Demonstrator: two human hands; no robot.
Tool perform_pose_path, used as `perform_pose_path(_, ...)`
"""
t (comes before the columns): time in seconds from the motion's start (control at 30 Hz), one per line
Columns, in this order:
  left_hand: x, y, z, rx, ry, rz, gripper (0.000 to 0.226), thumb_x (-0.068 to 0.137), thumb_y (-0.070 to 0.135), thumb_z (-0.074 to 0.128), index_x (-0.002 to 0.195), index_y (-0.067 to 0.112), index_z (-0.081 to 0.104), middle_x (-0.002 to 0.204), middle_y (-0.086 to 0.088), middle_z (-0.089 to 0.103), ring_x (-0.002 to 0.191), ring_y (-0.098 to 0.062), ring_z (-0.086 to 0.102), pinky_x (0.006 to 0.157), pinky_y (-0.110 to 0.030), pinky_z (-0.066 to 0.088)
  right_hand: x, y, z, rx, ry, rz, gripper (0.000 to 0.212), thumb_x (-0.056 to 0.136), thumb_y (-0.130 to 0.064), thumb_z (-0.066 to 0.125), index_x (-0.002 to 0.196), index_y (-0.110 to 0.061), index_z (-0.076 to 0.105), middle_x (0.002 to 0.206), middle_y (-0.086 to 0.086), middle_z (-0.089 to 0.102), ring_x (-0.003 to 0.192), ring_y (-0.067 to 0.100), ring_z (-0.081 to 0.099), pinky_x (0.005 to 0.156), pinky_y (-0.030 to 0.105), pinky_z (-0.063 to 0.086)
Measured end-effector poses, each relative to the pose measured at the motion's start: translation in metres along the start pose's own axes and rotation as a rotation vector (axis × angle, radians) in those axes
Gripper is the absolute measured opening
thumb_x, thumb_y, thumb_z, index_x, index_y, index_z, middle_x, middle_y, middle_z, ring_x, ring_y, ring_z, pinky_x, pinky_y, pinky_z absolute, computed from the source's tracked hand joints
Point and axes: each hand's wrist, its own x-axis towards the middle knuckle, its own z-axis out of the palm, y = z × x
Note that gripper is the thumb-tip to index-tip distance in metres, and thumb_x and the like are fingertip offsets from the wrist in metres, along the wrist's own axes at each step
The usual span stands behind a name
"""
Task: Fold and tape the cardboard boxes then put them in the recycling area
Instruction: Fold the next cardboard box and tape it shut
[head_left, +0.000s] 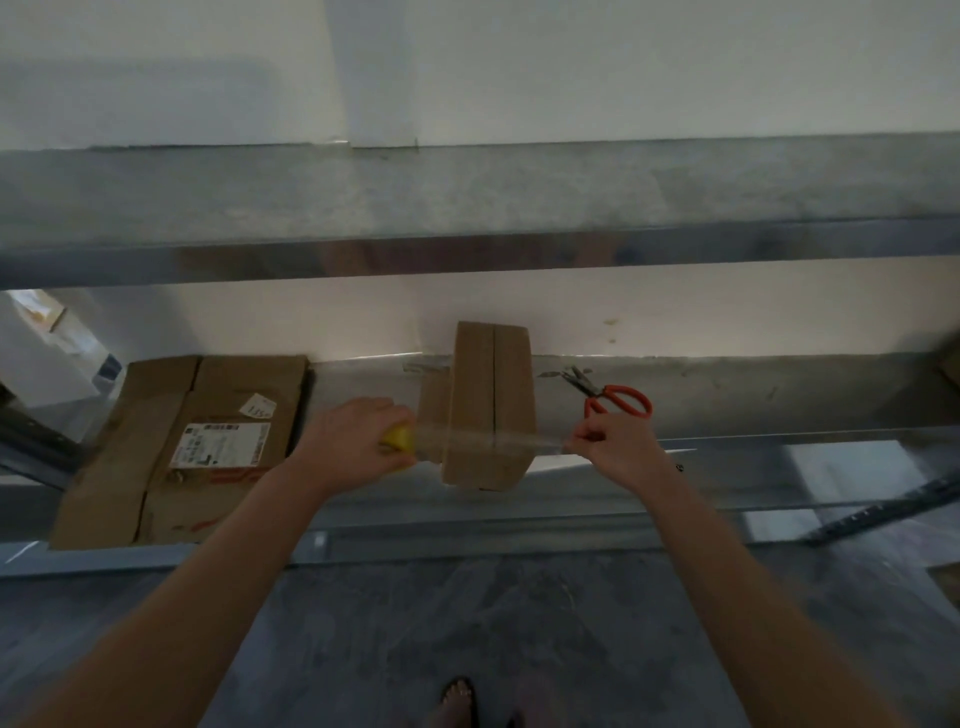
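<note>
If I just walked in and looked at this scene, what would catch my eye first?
Probably the strip of clear tape stretched between two hands across a small folded cardboard box in the middle of the metal shelf. The left hand holds the yellow tape roll and the right hand pinches the loose end. Next, the orange-handled scissors lying just right of the box, and a bigger flattened box with a shipping label at the left.
</note>
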Motion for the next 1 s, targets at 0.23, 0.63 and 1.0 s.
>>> perform_pose_path(0.23,0.016,-0.008,0.018,0.021,-0.080,-0.002,0.039,0.081,0.054,0.064,0.115,0.036,0.057,0.105,0.011,0.057,0.100,-0.013,0.054,0.082,-0.033,0.048,0.017,0.012,0.015,0.032,-0.045,0.069,0.014,0.090,-0.031,0.069,0.096,-0.019,0.073,0.082,-0.010,0.063,0.076,0.002,0.055,0.071,0.019,0.041)
perform_pose_path(0.63,0.027,-0.014,0.050,0.001,-0.149,-0.043,0.057,0.084,0.047,0.062,0.136,0.039,0.040,0.118,0.012,0.054,0.094,-0.012,0.057,0.068,-0.028,0.045,0.035,0.012,0.075,0.319,-0.013,0.192,0.017,0.086,-0.041,0.071,0.093,-0.026,0.069,0.078,-0.014,0.063,0.076,0.005,0.057,0.071,0.025,0.040)
perform_pose_path(1.0,0.029,0.002,0.049,0.017,-0.103,-0.072,0.057,0.082,0.049,0.061,0.132,0.041,0.036,0.118,0.013,0.056,0.087,-0.013,0.059,0.064,-0.027,0.043,0.004,-0.009,0.077,0.371,0.263,-0.082,0.043,0.093,-0.009,0.055,0.132,-0.027,0.050,0.136,-0.004,0.051,0.124,0.011,0.048,0.105,0.032,0.044)
